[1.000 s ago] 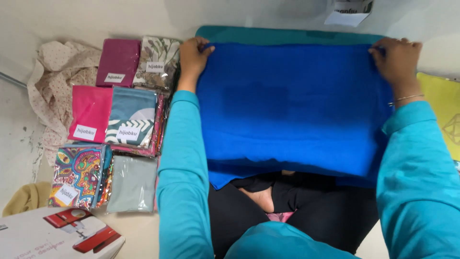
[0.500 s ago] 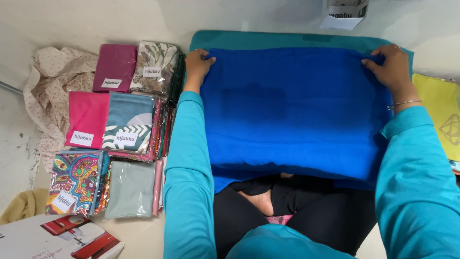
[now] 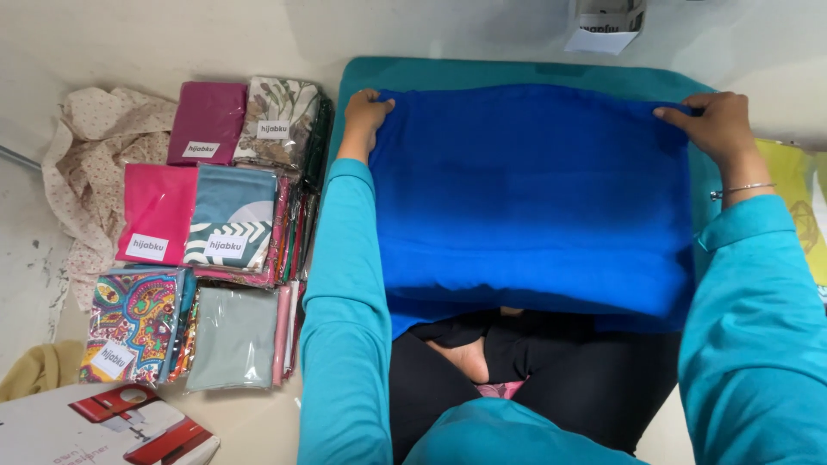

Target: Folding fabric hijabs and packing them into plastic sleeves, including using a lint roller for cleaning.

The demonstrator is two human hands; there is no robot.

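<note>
A bright blue cloth point(image 3: 530, 202) lies folded across a teal mat point(image 3: 482, 73) on the floor in front of me. My left hand point(image 3: 368, 110) pinches the cloth's far left corner. My right hand point(image 3: 717, 125), with a thin bracelet on the wrist, pinches the far right corner. Both arms wear teal sleeves. The near edge of the cloth hangs over my lap, where black trousers show.
Several flat packets of folded fabric point(image 3: 215, 232) in clear wrap lie in rows to the left. A cream dotted cloth point(image 3: 82, 164) lies beyond them. A white and red box point(image 3: 103, 426) sits at bottom left. A small carton point(image 3: 607, 21) stands at the top. Yellow fabric point(image 3: 797, 207) lies at the right.
Both hands have drawn the cloth's far edge toward me, so more of the teal mat shows beyond it. The right hand has moved to the right.
</note>
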